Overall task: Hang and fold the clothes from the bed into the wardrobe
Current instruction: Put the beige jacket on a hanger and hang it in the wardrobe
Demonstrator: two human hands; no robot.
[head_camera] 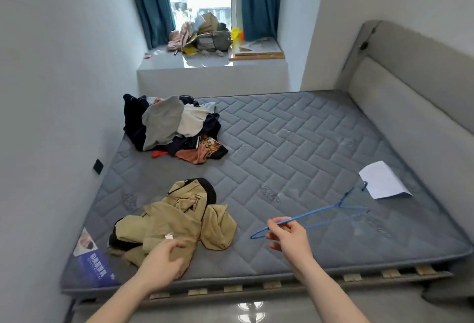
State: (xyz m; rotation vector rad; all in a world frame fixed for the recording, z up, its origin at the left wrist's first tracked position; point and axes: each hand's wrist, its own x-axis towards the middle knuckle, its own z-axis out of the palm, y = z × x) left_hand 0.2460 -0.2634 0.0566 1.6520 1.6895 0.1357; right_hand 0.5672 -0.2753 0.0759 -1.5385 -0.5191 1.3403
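Two things matter to me right now: the tan jacket [177, 222] crumpled near the foot of the mattress [295, 148], and the blue wire hanger [314, 213] I am holding out over the bed. My right hand [288, 235] pinches the hanger near one end of its lower bar, so its hook points away toward the white sheet of paper [383, 183] lying by the far edge. My left hand [164, 262] reaches down to the jacket's near edge with the fingers loosely curled; it seems to be touching or just closing on the fabric, but I cannot tell whether it has a real grip. Farther up the bed, close to the wall, the pile of mixed clothes [174, 127] waits untouched, so I judge the job is at its beginning, with this jacket as the first piece to hang. Next I will probably need to find the collar, lift and shake the jacket open, and feed the hanger's shoulders into it one side at a time. That calls for turning the hanger round in my fingers, since I hold it by an awkward end. No wardrobe is in view from here.
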